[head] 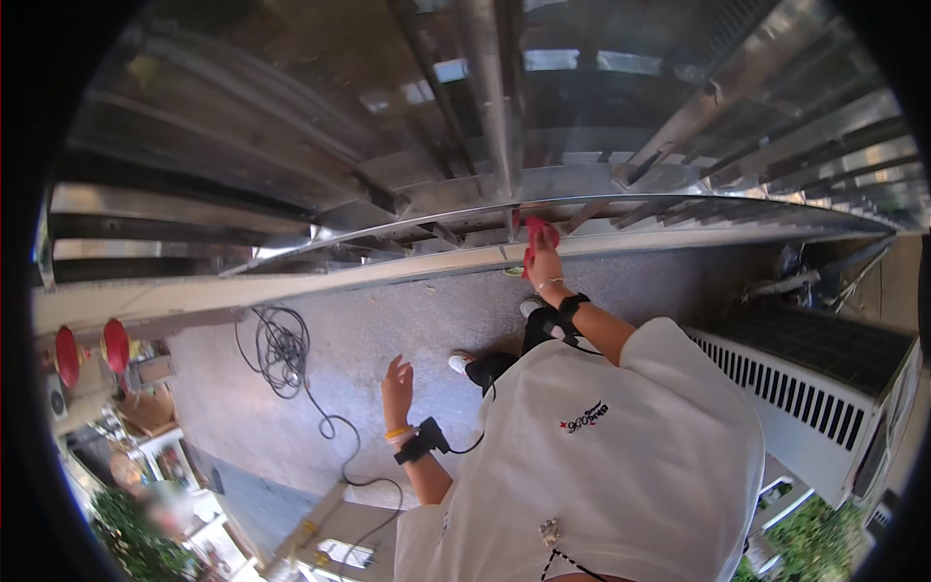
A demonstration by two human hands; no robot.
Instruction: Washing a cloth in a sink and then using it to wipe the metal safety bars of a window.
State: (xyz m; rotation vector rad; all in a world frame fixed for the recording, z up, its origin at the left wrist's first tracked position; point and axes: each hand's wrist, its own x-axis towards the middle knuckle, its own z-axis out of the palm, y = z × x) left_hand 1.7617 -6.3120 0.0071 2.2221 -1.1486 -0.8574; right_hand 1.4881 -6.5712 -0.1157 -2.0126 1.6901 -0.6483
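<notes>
My right hand (542, 263) grips a crumpled red cloth (540, 227) at the lower rail of a stainless-steel window grille (502, 109). Part of the cloth hangs below my fingers, beside the pale ledge (436, 263). The grille's upright bars stand before reflective glass panes (611, 94). Away from the grille, my left hand (397, 389) is raised over the concrete floor with nothing in it, its fingers loosely bent and apart. Black straps circle both wrists.
A coiled dark hose or cable (284, 353) lies on the floor at left, its tail running toward me. An outdoor air-conditioner unit (793, 393) stands close at my right. Two red lanterns (115, 346) hang at far left. A small green item (514, 271) lies near the wall.
</notes>
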